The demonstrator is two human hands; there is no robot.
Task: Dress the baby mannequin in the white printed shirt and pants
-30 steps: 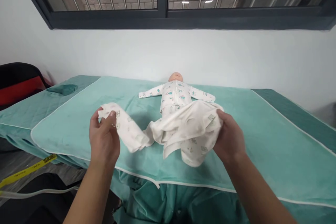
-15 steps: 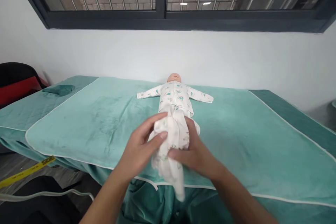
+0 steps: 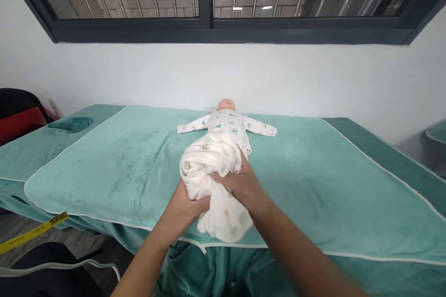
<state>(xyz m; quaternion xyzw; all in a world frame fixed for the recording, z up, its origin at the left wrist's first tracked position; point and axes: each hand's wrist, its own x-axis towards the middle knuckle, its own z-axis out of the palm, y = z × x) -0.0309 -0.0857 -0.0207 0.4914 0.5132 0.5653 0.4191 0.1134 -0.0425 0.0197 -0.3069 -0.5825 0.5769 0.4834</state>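
A bunched white baby garment (image 3: 212, 158) with small coloured prints is held up between both hands over the near middle of the bed. My left hand (image 3: 186, 209) is closed round its lower left side, thumb across the front. On the right side my right hand (image 3: 244, 185) grips the folds, some of its fingers hidden by the fabric. The garment's loose end hangs below the hands. Just beyond lies a baby doll (image 3: 226, 104) on its back, arms spread, in a white printed long-sleeved top (image 3: 223, 120). The cloth hides the doll's lower body.
A green padded bed cover (image 3: 313, 185) with white piping spreads under the doll. The wall (image 3: 296, 79) and a dark-framed window (image 3: 209, 35) stand behind. At lower left are a yellow strap (image 3: 33, 232), a pale cable (image 3: 69, 264) and a black-and-red item (image 3: 21, 120).
The garment has been turned and gathered into a fuller bundle, raised in front of the doll. Both hands have shifted slightly left with it, and the camera view has moved a little.
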